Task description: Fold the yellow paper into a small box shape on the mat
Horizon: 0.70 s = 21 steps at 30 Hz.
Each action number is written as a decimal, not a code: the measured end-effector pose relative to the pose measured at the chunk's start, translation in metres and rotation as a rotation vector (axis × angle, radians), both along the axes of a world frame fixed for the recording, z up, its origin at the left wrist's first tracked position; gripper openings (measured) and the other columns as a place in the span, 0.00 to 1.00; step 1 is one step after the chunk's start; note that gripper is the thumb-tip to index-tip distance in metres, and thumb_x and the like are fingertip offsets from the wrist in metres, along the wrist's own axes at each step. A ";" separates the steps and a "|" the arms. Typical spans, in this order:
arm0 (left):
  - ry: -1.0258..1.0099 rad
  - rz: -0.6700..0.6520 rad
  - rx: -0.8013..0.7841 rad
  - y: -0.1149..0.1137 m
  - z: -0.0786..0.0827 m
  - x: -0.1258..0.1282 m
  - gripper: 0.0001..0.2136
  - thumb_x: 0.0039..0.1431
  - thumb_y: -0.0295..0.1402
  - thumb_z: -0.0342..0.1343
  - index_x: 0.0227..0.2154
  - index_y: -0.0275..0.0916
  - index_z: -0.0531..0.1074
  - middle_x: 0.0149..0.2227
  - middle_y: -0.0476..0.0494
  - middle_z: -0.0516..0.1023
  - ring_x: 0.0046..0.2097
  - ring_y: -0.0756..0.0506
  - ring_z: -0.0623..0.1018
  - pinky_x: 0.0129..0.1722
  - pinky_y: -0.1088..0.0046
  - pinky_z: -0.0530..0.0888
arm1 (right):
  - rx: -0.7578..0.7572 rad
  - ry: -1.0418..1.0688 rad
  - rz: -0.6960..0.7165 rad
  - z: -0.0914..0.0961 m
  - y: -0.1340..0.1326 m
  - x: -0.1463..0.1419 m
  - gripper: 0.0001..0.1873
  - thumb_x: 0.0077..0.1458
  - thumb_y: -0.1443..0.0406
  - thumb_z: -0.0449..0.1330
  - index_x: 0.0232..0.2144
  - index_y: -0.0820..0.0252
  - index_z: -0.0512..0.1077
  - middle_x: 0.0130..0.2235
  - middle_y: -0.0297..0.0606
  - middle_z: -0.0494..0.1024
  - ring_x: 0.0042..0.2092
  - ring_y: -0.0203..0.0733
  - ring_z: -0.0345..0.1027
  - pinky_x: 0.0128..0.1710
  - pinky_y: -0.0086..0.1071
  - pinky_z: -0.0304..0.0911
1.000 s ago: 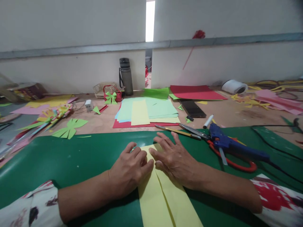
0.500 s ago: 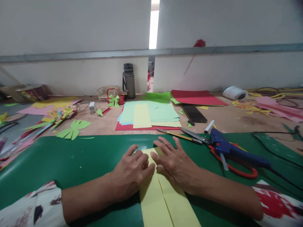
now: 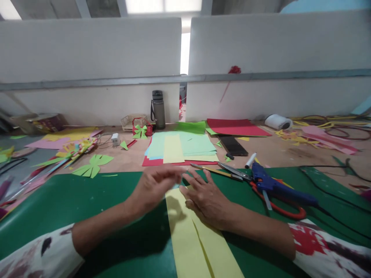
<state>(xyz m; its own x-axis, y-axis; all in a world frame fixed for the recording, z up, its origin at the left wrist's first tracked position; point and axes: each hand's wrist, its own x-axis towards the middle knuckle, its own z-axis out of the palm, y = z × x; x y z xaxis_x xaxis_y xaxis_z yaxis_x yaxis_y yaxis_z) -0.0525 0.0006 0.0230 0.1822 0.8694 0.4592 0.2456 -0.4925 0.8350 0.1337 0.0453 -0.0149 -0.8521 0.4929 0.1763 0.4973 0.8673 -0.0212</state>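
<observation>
A long yellow paper sheet (image 3: 188,239), folded with both long edges meeting along a centre seam, lies on the green mat (image 3: 72,200) in front of me. My right hand (image 3: 204,197) rests flat on its far right part, fingers spread. My left hand (image 3: 153,183) hovers just above the sheet's far left end, lifted off the mat and blurred by motion, fingers loosely extended toward the far edge; nothing shows in it.
Red-handled scissors (image 3: 261,185) and a blue glue gun (image 3: 281,187) lie right of my hand on the mat, with a white marker (image 3: 251,160). Beyond are a stack of coloured paper (image 3: 182,148), a phone (image 3: 233,145), a grey bottle (image 3: 158,109), green paper cut-outs (image 3: 92,165), and a tape roll (image 3: 276,121).
My left hand has lifted off the yellow paper and moved up and forward. My right hand stays pressed on the sheet. The camera has tilted upward.
</observation>
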 end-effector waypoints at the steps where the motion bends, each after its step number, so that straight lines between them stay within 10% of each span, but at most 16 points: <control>1: -0.235 0.015 -0.151 0.002 0.008 -0.001 0.09 0.55 0.25 0.49 0.38 0.37 0.71 0.31 0.46 0.73 0.32 0.49 0.74 0.35 0.67 0.73 | -0.003 -0.001 -0.008 0.000 0.000 0.000 0.18 0.59 0.62 0.46 0.50 0.57 0.65 0.58 0.50 0.59 0.61 0.58 0.41 0.53 0.62 0.36; 4: -0.573 0.034 -0.415 0.008 0.020 -0.002 0.12 0.49 0.22 0.50 0.38 0.35 0.69 0.33 0.45 0.72 0.36 0.48 0.75 0.35 0.67 0.75 | -0.012 0.006 -0.017 0.002 -0.001 -0.001 0.18 0.60 0.61 0.46 0.50 0.57 0.65 0.58 0.49 0.59 0.62 0.58 0.40 0.54 0.61 0.36; 21: -0.811 0.023 -0.666 0.014 0.013 -0.003 0.15 0.48 0.16 0.45 0.39 0.34 0.67 0.35 0.42 0.71 0.35 0.51 0.75 0.30 0.78 0.74 | -0.003 -0.035 0.028 0.004 0.005 -0.008 0.23 0.59 0.56 0.44 0.53 0.59 0.62 0.57 0.51 0.60 0.62 0.59 0.39 0.54 0.60 0.36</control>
<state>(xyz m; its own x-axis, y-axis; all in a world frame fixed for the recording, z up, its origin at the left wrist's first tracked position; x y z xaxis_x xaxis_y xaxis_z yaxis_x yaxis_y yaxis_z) -0.0558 0.0141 0.0360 0.0143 0.9906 -0.1362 -0.5056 0.1247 0.8537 0.1259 0.0505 -0.0104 -0.8711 0.4694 0.1445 0.4735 0.8808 -0.0070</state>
